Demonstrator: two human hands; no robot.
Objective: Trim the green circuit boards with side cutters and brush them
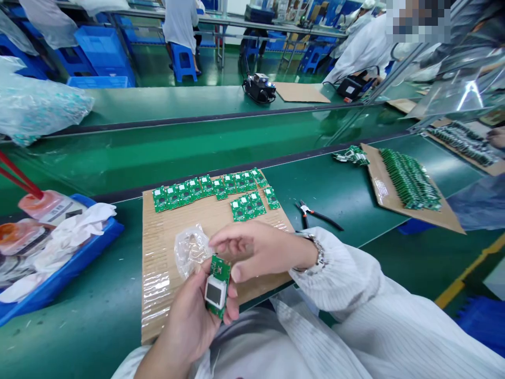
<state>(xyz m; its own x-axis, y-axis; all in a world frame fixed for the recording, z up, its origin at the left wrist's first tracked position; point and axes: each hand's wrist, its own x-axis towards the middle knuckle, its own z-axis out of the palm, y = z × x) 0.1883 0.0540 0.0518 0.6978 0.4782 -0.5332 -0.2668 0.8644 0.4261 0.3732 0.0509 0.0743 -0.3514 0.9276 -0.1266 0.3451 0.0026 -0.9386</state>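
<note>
- One board (218, 285) was held in the left hand (193, 316), close to the body and, as viewed, over the near part of the cardboard (163, 276).
- That grip was narrow, with one long edge of the board met by the thumb and the other by the fingers, probably so that its face could be left uncovered.
- The right hand (268, 250) was held at the board's far end, its thumb and index finger spread apart; nothing was seen between them, and whether the board was touched could not be told.
- The face, with its white frame (215, 292), was turned up toward the head.
- The long axis was pointed away from the body, the far end leaned slightly right; the frame was set toward the near end.
- More boards (183, 193) were laid along the cardboard's far side, perhaps so that room was left in front.
- Cutters (310, 210) were laid right of the cardboard, presumably for easy reach.
</note>
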